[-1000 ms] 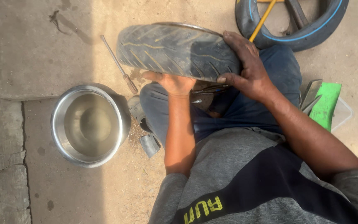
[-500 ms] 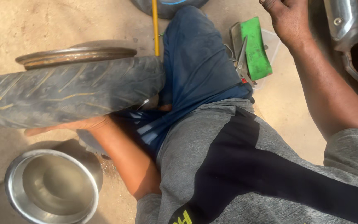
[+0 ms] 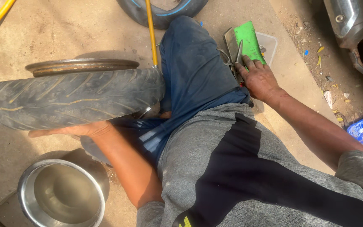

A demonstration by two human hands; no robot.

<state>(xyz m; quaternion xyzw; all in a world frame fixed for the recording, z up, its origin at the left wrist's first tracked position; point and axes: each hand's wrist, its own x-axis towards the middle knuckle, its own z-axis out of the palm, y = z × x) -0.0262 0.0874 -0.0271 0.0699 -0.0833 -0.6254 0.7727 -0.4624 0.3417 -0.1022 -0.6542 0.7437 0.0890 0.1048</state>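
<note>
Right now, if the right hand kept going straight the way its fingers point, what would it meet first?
The right hand would likely meet the metal scissors first, lying against the green flat piece by the clear plastic box; depth is unclear.

Tyre (image 3: pixel 72 103) on left hand (image 3: pixel 70 130), bowl (image 3: pixel 61 195) below, scissors (image 3: pixel 236 56) right

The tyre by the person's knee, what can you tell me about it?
The tyre is dark grey, dusty rubber with a worn, grooved tread. It stands on edge, so the tread faces the camera, and it leans against the person's blue-trousered leg. A rusty metal rim shows along its far side. The left hand presses flat against its near side. It stands on the concrete ground.
</note>
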